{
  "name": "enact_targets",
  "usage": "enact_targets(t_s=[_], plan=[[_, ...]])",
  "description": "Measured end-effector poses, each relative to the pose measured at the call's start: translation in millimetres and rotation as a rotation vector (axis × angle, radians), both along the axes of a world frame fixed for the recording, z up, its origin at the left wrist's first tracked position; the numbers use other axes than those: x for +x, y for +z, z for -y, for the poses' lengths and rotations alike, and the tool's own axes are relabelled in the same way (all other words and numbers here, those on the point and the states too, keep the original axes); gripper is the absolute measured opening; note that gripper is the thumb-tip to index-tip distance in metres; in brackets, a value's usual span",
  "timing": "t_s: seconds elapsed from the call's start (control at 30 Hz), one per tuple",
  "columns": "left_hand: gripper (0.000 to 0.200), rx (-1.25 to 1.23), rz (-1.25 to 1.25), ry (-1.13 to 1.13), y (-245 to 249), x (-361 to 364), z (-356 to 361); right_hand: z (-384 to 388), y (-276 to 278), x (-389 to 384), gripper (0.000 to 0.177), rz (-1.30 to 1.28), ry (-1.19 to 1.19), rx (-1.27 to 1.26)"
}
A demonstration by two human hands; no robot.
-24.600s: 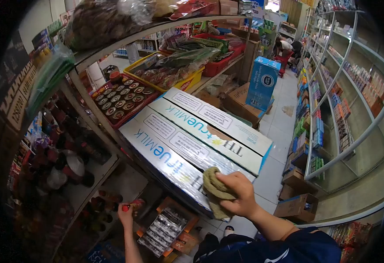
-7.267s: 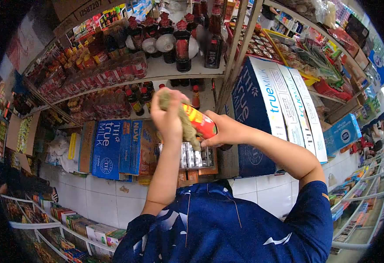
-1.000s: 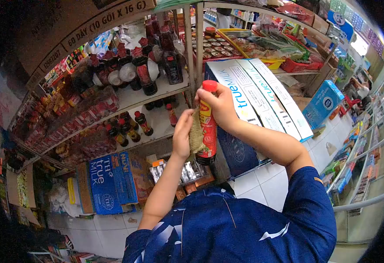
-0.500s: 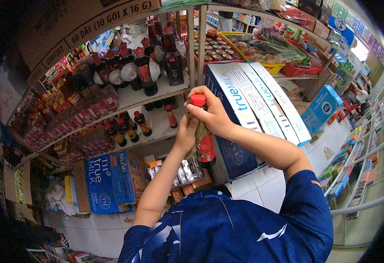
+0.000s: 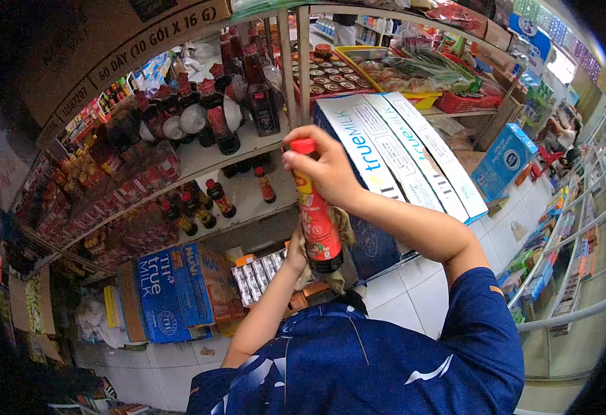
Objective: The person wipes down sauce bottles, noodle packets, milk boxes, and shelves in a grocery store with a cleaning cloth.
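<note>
A dark sauce bottle with a red cap and a red label [image 5: 320, 225] stands roughly upright in front of my chest. My right hand [image 5: 320, 166] is wrapped round its neck and cap from above. Lower down, my left hand [image 5: 296, 252] is behind the bottle's left side, partly hidden by it, with a brownish cloth [image 5: 343, 228] that shows behind the bottle and below it. The cloth lies against the bottle's lower body. Smaller red-capped bottles [image 5: 220, 198] stand on the lower shelf to the left.
Taller dark bottles [image 5: 264, 111] stand on the upper shelf [image 5: 247, 146]. White-topped milk cartons [image 5: 393, 152] are close on the right, with a blue milk carton [image 5: 168, 294] at lower left. A glass display case [image 5: 572, 346] is at far right. A person [image 5: 564, 131] is in the background.
My left hand has moved down from the bottle's neck to its lower part with the cloth. The bottle's label now shows more fully, and the view has shifted slightly.
</note>
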State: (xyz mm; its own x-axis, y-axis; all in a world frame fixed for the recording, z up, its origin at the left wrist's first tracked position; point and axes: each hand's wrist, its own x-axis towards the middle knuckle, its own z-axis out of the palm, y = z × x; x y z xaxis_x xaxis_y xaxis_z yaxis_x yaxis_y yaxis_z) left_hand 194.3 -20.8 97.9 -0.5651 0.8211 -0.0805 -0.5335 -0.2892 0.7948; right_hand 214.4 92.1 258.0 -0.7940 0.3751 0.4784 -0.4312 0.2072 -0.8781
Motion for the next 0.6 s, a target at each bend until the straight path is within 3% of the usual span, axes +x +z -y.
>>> enact_targets(t_s=[0.03,0.1,0.13,0.2,0.23,0.3,0.37,0.43,0.6], plan=[[0.044,-0.086,-0.026,-0.035,-4,-3,-2,5,-1,-1,0.021,0.038,0.074,-0.037],[0.043,0.019,-0.041,-0.025,-7,-14,-7,4,-21,-10,0.02,0.098,0.168,0.017],[0.043,0.426,0.053,-0.235,5,-32,-13,10,-26,-8,0.02,0.139,0.236,-0.02],[0.044,0.506,0.104,-0.145,27,-32,-7,13,-23,0,0.021,0.214,0.237,0.273],[0.045,0.182,0.057,0.151,55,-21,1,16,-18,2,0.021,0.194,0.218,0.4],[0.046,0.283,0.012,0.147,62,-23,5,20,-15,3,0.024,0.147,0.244,0.387],[0.048,0.113,-0.05,0.143,59,-27,13,22,-19,5,0.025,0.043,0.17,0.495],[0.045,0.115,-0.018,0.118,51,-31,16,20,-20,4,0.023,0.026,0.195,0.473],[0.038,-0.069,-0.065,0.081,30,-22,26,13,-20,0,0.017,-0.026,0.073,0.136]])
